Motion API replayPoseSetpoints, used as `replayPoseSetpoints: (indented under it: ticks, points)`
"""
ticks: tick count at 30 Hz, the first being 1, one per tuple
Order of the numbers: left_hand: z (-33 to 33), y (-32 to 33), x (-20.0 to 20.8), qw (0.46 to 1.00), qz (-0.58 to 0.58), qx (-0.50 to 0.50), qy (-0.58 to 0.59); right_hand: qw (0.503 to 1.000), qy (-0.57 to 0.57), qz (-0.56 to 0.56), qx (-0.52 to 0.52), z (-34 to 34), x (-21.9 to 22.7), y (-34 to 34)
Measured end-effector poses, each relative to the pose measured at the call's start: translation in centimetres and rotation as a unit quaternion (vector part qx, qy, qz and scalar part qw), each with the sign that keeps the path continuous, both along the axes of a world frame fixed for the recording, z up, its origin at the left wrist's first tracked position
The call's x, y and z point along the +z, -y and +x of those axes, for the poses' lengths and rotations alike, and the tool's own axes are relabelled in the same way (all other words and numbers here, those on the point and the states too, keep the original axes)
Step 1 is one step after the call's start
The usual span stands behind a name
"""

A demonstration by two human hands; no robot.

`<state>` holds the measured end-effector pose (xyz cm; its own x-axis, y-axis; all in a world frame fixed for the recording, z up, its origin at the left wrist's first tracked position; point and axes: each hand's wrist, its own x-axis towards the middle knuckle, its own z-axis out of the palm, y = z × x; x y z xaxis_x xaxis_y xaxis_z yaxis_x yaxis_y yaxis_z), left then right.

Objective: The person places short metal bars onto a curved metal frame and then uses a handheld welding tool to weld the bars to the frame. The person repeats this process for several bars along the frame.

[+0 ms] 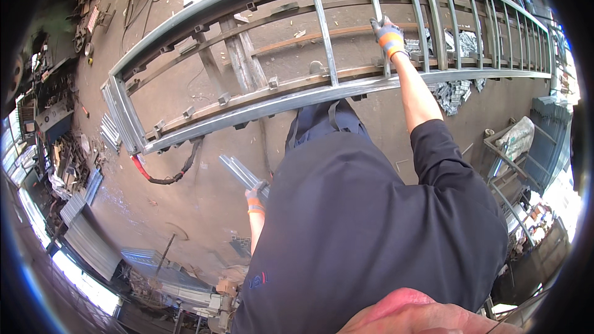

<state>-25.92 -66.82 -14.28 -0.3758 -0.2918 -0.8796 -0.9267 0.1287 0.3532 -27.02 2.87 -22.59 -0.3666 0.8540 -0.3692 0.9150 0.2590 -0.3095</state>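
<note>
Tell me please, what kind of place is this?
Most likely a metal fabrication workshop: a long steel frame with upright bars lies on supports, cut metal pieces are piled on the dirty floor, and metal sheets are stacked nearby.

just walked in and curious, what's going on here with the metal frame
A person in a dark shirt stands at a long grey metal frame of rails and upright bars, laid flat on supports over a workshop floor. Their gloved right hand grips one of the upright bars in the frame. The gloved left hand, down at their side, holds a couple of short metal bars. More cut metal pieces lie heaped on the floor beyond the frame.
</note>
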Motion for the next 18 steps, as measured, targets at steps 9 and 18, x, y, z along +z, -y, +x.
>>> replayPoseSetpoints:
  ticks: [9, 18]
  points:
    - [1.4, 1.3, -3.8, 0.999, 0.0, -0.034, -0.013, 1.0, -0.001, -0.025, -0.006, -0.9, -2.3, -1.3]
    - [-3.5, -4.3, 1.6, 0.996, -0.04, -0.08, -0.025, 1.0, 0.007, 0.001, -0.002, -0.7, -1.0, -0.1]
